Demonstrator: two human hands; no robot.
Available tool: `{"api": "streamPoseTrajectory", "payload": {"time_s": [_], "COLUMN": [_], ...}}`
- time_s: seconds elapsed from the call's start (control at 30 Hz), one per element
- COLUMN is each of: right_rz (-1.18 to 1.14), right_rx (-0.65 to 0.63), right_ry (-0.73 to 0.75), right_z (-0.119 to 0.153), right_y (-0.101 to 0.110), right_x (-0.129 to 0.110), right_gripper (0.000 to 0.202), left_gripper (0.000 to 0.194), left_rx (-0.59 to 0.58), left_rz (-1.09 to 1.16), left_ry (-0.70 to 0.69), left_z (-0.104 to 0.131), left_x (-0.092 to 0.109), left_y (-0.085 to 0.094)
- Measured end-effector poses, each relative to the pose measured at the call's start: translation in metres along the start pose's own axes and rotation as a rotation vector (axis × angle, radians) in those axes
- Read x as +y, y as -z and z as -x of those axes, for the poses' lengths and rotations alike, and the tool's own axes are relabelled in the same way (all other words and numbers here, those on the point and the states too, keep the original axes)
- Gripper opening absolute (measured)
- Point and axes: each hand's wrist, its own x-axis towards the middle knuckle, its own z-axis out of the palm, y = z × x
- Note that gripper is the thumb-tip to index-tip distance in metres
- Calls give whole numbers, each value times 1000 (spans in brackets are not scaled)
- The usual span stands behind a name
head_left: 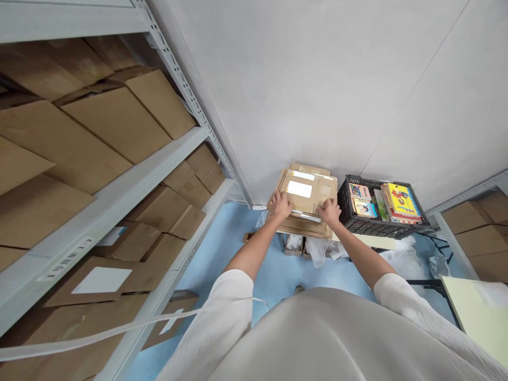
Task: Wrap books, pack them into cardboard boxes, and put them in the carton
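Observation:
A stack of flattened cardboard boxes (304, 225) lies by the wall in front of me. The top flattened cardboard box (305, 202) carries a white label (299, 189) and strips of tape. At its near left corner, my left hand (280, 205) has its fingers curled over the cardboard. My right hand (329, 210) is closed on the near right edge, thumb toward the middle. The undersides of both hands are hidden, and both arms reach straight forward.
A black plastic crate (381, 225) of colourful books (402, 201) stands right of the stack. Grey shelving (119, 185) with cardboard boxes (119, 119) fills the left. Plastic bags (317, 248) lie underneath. A pale tabletop (480, 312) is at right, and a white strap (119, 329) crosses low left.

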Motion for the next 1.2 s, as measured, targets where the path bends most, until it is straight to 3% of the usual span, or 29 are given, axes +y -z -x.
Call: {"api": "streamPoseTrajectory", "payload": {"time_s": [0.43, 0.63, 0.77, 0.87, 0.97, 1.2], "right_rz": [-10, -31, -63, -89, -106, -70], "right_rx": [129, 207, 251, 295, 370, 513], "right_ry": [80, 140, 144, 122, 71, -136], "right_z": [4, 3, 8, 13, 21, 59], "right_y": [10, 27, 48, 71, 100, 177], "right_x": [-1, 0, 9, 29, 61, 181], "right_gripper": [32, 34, 33, 31, 28, 26], "left_gripper": [52, 40, 40, 39, 39, 38], "left_rx": [105, 207, 240, 221, 187, 114], "left_rz": [34, 106, 167, 195, 223, 358], "left_ry": [-4, -58, -92, -138, -210, -420], "left_z": [5, 11, 10, 8, 10, 41], "left_x": [11, 24, 43, 72, 115, 249], "left_y": [18, 30, 30, 23, 9, -48]}}
